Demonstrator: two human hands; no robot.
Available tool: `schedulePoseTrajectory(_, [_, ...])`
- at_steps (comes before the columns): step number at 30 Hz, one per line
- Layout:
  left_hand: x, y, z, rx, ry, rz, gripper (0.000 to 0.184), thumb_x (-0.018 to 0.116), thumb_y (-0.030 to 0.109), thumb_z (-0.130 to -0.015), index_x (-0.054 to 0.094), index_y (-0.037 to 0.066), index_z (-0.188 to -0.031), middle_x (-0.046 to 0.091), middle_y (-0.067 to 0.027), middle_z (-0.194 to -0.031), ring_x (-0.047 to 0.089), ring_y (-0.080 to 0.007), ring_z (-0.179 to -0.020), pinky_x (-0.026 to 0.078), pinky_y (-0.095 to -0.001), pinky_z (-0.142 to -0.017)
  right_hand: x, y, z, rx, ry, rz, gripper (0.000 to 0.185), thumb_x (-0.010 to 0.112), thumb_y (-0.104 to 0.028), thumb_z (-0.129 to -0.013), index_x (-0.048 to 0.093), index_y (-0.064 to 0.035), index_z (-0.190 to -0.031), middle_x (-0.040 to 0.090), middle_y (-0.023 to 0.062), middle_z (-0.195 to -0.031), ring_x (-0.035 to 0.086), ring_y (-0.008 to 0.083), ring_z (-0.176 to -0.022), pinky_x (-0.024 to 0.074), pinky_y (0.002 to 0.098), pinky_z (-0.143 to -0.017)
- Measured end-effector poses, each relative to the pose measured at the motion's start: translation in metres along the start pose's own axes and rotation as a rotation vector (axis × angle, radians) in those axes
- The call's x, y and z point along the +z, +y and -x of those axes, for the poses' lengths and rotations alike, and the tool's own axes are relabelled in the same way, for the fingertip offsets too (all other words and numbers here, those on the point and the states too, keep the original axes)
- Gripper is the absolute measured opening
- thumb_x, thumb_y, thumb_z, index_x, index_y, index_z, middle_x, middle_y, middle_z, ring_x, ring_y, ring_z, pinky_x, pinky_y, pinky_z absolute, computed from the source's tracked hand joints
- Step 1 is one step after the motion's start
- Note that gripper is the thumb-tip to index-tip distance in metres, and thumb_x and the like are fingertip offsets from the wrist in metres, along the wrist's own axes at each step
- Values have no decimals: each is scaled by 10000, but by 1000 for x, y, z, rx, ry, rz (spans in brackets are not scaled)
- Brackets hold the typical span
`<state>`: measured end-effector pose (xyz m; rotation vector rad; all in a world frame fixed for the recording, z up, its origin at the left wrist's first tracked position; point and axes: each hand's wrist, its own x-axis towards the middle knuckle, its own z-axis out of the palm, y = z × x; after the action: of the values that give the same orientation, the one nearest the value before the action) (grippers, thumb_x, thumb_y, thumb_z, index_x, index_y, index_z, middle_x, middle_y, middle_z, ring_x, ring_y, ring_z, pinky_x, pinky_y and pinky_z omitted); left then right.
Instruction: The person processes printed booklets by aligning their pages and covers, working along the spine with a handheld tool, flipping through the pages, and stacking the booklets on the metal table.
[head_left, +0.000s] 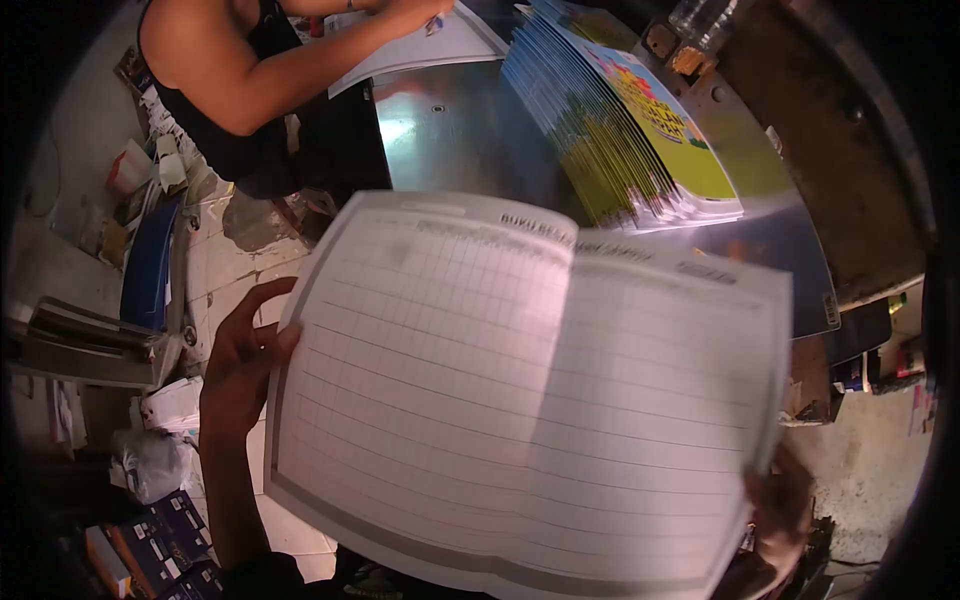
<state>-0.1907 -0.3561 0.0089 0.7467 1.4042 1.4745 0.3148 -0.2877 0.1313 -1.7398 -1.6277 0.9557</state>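
An open book (430, 370) with ruled, table-like white pages fills the middle of the view, tilted and raised in front of the metal table. At its left edge my left hand (245, 350) grips the pages, thumb on top and fingers curled behind. My right hand (780, 505), slightly blurred, holds the lower right edge, its fingers partly hidden by the book. Beyond the book, a fanned stack of colourful booklets (640, 130) with green and yellow covers lies on the metal table (440, 130).
A co-worker (250, 80) in a dark sleeveless top leans over white sheets (430, 50) at the upper left. A clear bottle (705, 20) stands at the back right. Blue boxes (160, 545) and a plastic bag (150, 465) are at lower left.
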Motion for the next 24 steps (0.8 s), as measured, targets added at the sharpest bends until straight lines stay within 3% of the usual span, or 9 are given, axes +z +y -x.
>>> schedulePoseTrajectory(1, [-6, -7, -4, -30, -5, -21, 575, 707, 97, -920, 458, -1, -1429, 763, -185, -985, 727, -159, -864, 551, -292, -817, 18, 9, 1, 84, 67, 50, 315, 697, -36, -881, 641, 60, -1175, 677, 78, -869, 617, 110, -683, 473, 238, -639])
schedulePoseTrajectory(3, [-8, -14, -9, -69, -18, -53, 537, 697, 86, -929, 475, -2, -1409, 762, -192, -998, 723, -165, -891, 546, -295, -820, 46, 0, -13, 261, -94, 173, 274, 699, -53, -913, 640, 53, -1158, 715, 106, -896, 672, 130, -737, 508, 252, -659])
schedulePoseTrajectory(4, [-4, -13, -10, -84, 19, -197, 530, 701, 90, -929, 477, -4, -1401, 762, -196, -997, 721, -164, -889, 546, -297, -815, 55, 17, -17, 71, -138, 160, 250, 674, -59, -928, 624, 57, -1143, 730, 131, -870, 701, 147, -759, 536, 279, -665])
schedulePoseTrajectory(6, [6, -9, -14, -59, 59, -367, 515, 711, 102, -930, 488, -10, -1381, 762, -200, -985, 718, -159, -870, 547, -291, -796, 57, 17, -20, 118, -164, 145, 244, 670, -61, -930, 615, 63, -1133, 733, 138, -847, 708, 151, -748, 540, 282, -657])
schedulePoseTrajectory(12, [-1, 1, -24, -69, 44, -259, 529, 735, 82, -894, 519, -34, -1363, 761, -203, -976, 734, -180, -828, 571, -278, -748, 65, 11, -20, 106, -141, 225, 355, 675, -89, -928, 588, 59, -1238, 744, 174, -800, 728, 182, -708, 556, 298, -659])
schedulePoseTrajectory(15, [-10, 7, -24, -85, 58, -150, 517, 770, 71, -851, 570, -56, -1310, 757, -210, -995, 746, -201, -822, 598, -314, -751, 74, -3, -16, 143, -23, 393, 506, 724, -101, -887, 553, 22, -1347, 750, 213, -895, 742, 240, -744, 576, 335, -673])
schedulePoseTrajectory(17, [-13, 14, -23, 5, -24, -79, 498, 780, 56, -832, 594, -51, -1282, 757, -204, -1001, 744, -199, -810, 598, -327, -755, 80, -9, -15, -220, 170, 547, 632, 775, -99, -837, 519, -14, -1408, 739, 243, -994, 747, 306, -866, 598, 379, -718])
schedulePoseTrajectory(19, [-4, 37, -19, 5, -48, -97, 481, 790, 46, -818, 615, -42, -1257, 758, -172, -1001, 739, -188, -847, 593, -329, -778, 85, -35, -18, -208, 192, 531, 597, 798, -109, -821, 568, -32, -1367, 713, 243, -1113, 722, 340, -1003, 605, 407, -779])
schedulePoseTrajectory(24, [47, 87, -15, 3, -167, -193, 536, 900, 114, -762, 631, -4, -1211, 745, -112, -1007, 719, -141, -858, 583, -286, -781, 101, -73, -37, -872, -104, 458, 545, 831, -236, -816, 643, -56, -1295, 630, 197, -1316, 652, 361, -1156, 600, 431, -852])
